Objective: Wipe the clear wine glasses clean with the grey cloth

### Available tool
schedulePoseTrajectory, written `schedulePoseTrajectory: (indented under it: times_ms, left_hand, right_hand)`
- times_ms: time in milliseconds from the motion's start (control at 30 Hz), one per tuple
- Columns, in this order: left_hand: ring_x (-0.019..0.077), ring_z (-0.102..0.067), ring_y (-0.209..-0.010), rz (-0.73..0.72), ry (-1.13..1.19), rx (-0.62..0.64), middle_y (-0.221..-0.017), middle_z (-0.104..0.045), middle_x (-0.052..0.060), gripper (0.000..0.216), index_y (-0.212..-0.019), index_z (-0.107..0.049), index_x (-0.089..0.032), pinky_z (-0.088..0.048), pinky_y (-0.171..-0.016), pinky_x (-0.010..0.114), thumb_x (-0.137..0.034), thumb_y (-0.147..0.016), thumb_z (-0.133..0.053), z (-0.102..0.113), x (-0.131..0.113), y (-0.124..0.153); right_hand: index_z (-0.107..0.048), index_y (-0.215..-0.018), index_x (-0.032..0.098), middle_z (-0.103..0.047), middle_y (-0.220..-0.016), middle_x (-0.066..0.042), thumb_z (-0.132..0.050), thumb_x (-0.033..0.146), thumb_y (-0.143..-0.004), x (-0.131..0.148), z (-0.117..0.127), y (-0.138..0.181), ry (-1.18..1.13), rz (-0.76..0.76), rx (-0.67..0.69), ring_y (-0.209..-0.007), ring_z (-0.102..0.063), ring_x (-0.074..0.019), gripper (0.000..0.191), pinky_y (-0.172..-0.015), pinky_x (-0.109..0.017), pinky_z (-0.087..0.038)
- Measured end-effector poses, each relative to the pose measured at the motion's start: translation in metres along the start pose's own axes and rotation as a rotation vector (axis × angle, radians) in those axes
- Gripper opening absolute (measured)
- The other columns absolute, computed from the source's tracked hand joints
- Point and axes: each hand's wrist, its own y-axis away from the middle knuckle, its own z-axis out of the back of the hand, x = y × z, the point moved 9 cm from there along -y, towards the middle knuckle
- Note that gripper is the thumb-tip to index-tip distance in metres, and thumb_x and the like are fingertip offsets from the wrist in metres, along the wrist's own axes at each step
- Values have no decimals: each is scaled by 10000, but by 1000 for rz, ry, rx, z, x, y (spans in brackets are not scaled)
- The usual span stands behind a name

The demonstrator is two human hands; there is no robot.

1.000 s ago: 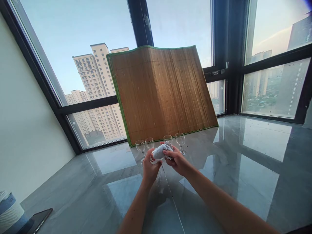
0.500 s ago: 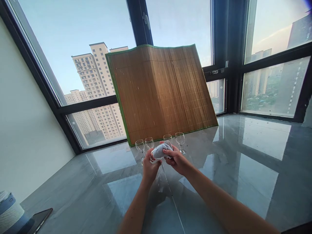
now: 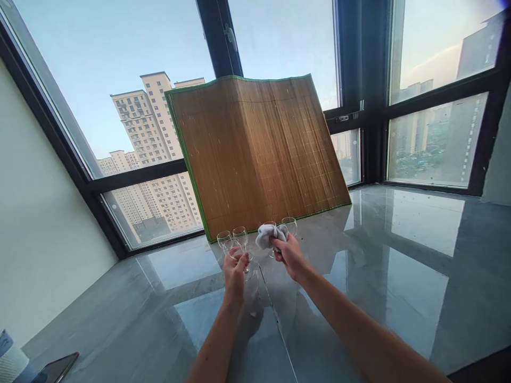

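My left hand has its fingers closed round a small clear stemmed glass, low in front of two more stemmed glasses. One of these is the far-left glass; the other glass stands just right of it. A crumpled grey-white cloth is bunched in my right hand, apart from the held glass. Behind the cloth a third standing glass is mostly hidden. The rim of the rightmost glass shows above my right hand.
A brown bamboo mat with green edging leans against the window behind the glasses. The shiny grey surface reflects the windows. At the lower left lie a dark phone and a blue-and-white roll-like object, partly cut off.
My hands have moved apart. The cloth, earlier wrapped at the glass between both hands, has come away to the right; the glass has moved left in my left hand.
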Motion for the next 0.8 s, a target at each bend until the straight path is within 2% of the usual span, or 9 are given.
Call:
schedulePoseTrajectory:
  times_ms: [100, 200, 267, 333, 433, 567, 667, 733, 800]
  left_hand:
    - [149, -668, -788, 38, 185, -36, -889, -697, 22, 528, -1103, -553, -225, -509, -753, 292, -449, -697, -805, 2, -1, -1]
    - [154, -678, -806, 81, 320, -56, -884, -695, 33, 428, -965, -587, -222, -539, -805, 314, -490, -705, -798, 4, -1, -3]
    - [166, -681, -814, 111, 365, -66, -872, -690, 42, 421, -903, -596, -222, -551, -803, 323, -559, -720, -770, 6, 0, -4]
    - [183, -685, -864, 113, 368, -75, -907, -691, 56, 434, -902, -603, -230, -557, -798, 327, -609, -740, -735, 7, 1, -6]
    - [196, -680, -936, 95, 344, -80, -976, -688, 68, 433, -936, -585, -246, -551, -800, 328, -624, -765, -707, 9, 3, -7]
    - [199, -670, -930, 52, 256, -120, -975, -667, 68, 463, -976, -543, -261, -530, -782, 327, -628, -752, -715, 16, 4, -9]
    - [189, -654, -863, -37, 82, -188, -932, -644, 50, 525, -1043, -525, -261, -505, -743, 323, -646, -740, -712, 27, -1, -12]
    - [161, -626, -797, -104, -39, -265, -910, -625, 21, 572, -1087, -520, -247, -481, -726, 309, -621, -718, -745, 36, -9, -11]
    - [140, -595, -751, -162, -135, -341, -905, -611, -1, 598, -1120, -526, -239, -460, -706, 295, -582, -699, -776, 42, -19, -8]
  right_hand:
    - [-541, -890, 236, -517, -672, 56, -684, 300, -686, -4, 0, 0, 253, 88, -36, -492, -421, -92, 257, -449, -222, -318]
    - [-597, -950, 228, -611, -818, -3, -648, 198, -658, -5, 0, -1, 452, 215, -53, -721, -562, -170, 298, -644, -291, -438]
    - [-606, -991, 228, -639, -904, -25, -639, 170, -641, -12, -1, -1, 541, 249, -42, -856, -589, -215, 356, -766, -342, -451]
    - [-598, -1021, 231, -647, -938, -30, -629, 167, -646, -24, -6, -1, 599, 225, 20, -900, -595, -232, 381, -814, -365, -445]
    - [-581, -1013, 230, -647, -902, -24, -619, 144, -638, -39, -11, 0, 672, 148, 104, -867, -599, -225, 387, -806, -354, -441]
    - [-576, -955, 222, -619, -796, 1, -633, 111, -582, -49, -15, 6, 695, -20, 182, -762, -585, -198, 394, -700, -299, -437]
    - [-584, -1104, 217, -599, -724, 26, -631, 164, -621, -55, -23, 15, 664, -170, 313, -597, -541, -161, 488, -579, -274, -407]
    - [-535, -1285, 225, -622, -728, 26, -645, 200, -654, -52, -30, 22, 672, -168, 404, -571, -547, -162, 641, -574, -280, -412]
    - [-512, -1371, 243, -690, -862, -24, -714, 247, -662, -40, -36, 27, 732, -47, 466, -733, -631, -212, 737, -678, -312, -454]
